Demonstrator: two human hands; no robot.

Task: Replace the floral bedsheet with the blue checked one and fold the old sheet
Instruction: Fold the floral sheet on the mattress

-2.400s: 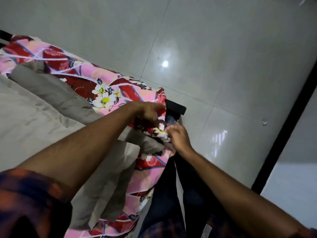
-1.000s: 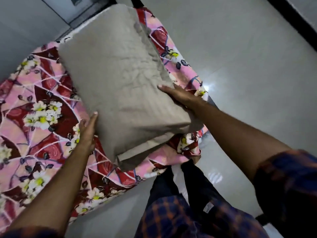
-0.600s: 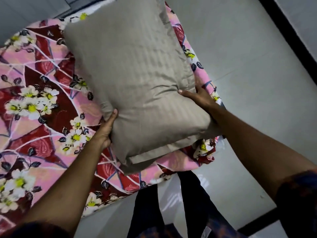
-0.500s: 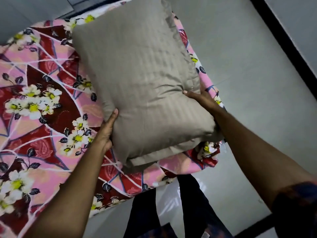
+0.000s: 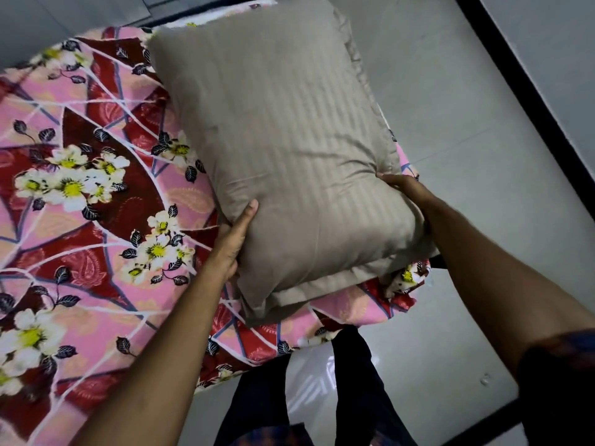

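Pink-and-maroon floral bedsheet [image 5: 96, 220] is spread out, filling the left of the head view, near-right corner bunched. Taupe striped fabric pillow [image 5: 289, 140] sits over it. Left hand [image 5: 233, 239] grips the pillow's left side, thumb up; right hand [image 5: 402, 191] curls round its right edge.

Taupe striped pillow [image 5: 289, 149] held at both side edges, near end low over the floral bedsheet [image 5: 80, 220]. The left hand [image 5: 230, 243] grips the left edge, thumb on top and the rest hidden underneath; the right hand [image 5: 405, 191] has its fingers [image 5: 386, 179] curled over the right edge. The sheet covers the bed, its near right corner bunched and hanging loose, with grey tiled floor [image 5: 483, 156] to the right and dark trousers [image 5: 257, 400] at the bottom of the frame.
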